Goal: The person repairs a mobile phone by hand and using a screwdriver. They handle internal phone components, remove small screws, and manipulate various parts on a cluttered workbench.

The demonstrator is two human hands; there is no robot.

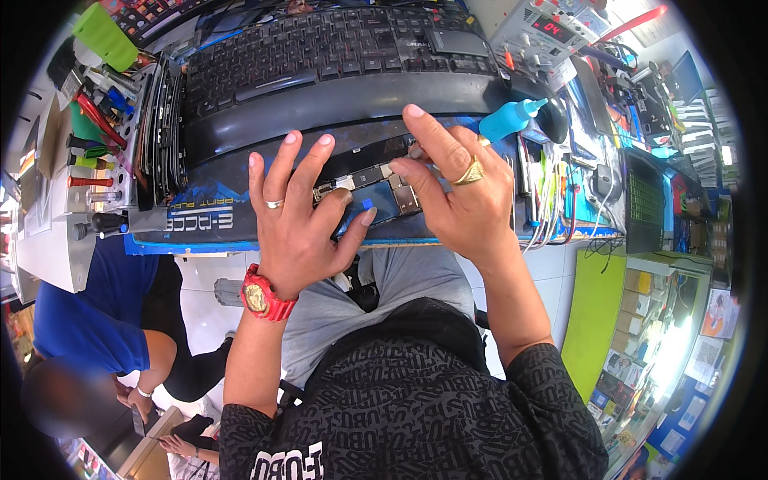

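Observation:
Between my hands lies an opened phone (370,178) with its board and metal parts exposed, at the near edge of the workbench. A small blue piece (368,204) shows on it beside my left thumb. My left hand (300,212), with a ring and a red watch (260,294), grips the phone's left end between thumb and index finger; its other fingers stretch away. Thumb and bent fingers of my right hand (468,188), which wears a gold ring, close on the phone's right end. Its index finger points up. What lies under the fingertips is partly hidden.
A black keyboard (336,72) stands behind the phone. To the right are a light-blue bottle (508,120), cables (552,196) and a power supply (544,32) with a lit display. Left are a tool rack (100,144) and phone panels (164,136). Another person (100,320) sits at lower left.

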